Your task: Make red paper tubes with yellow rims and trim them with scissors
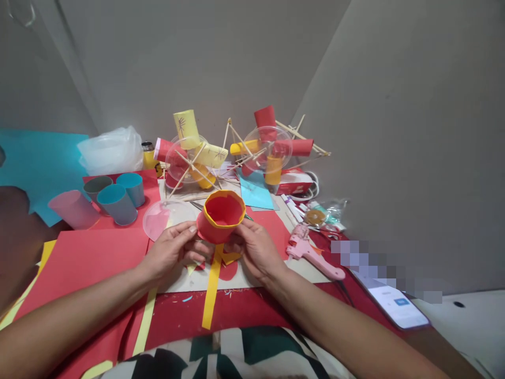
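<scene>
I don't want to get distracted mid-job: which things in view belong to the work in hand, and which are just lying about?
Likely in the job:
red cup with yellow rim, held by left hand and right hand
yellow strip, below the cup
perhaps the pink glue gun

Probably just lying about:
phone, lower right
yellow bottle, back left
translucent plastic, beside the bottle

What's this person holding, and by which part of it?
A yellow-rimmed red cup, held by its opposite sides between the left fingers and the right fingers.

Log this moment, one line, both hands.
left hand: holds red cup; right hand: holds red cup; cup rim: yellow; pink tool: right of hands
</scene>
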A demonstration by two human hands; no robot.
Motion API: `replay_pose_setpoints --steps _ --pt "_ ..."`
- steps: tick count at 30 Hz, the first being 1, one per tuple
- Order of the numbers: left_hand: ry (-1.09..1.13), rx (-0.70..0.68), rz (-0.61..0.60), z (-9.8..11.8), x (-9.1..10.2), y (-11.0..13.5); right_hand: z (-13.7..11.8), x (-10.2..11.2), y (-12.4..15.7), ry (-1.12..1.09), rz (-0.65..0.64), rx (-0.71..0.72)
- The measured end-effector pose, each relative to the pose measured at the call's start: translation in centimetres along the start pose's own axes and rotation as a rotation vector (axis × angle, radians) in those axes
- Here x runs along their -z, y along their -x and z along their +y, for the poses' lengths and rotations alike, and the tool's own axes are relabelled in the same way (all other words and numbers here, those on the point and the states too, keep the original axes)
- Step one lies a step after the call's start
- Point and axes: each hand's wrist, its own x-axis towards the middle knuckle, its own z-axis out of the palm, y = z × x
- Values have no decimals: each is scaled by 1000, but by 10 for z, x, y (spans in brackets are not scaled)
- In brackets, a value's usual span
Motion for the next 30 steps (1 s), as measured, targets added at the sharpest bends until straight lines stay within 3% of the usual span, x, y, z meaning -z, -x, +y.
replay_pose_setpoints --steps 9,24,30 --pt "-18 -134 104 2 -3 0 3 -1 5 23 -75 -64" --pt "221 -127 98 0 -5 0 5 -2 6 72 -140 -164" --pt "301 19 125 5 -11 0 6 -1 9 79 -203 -207"
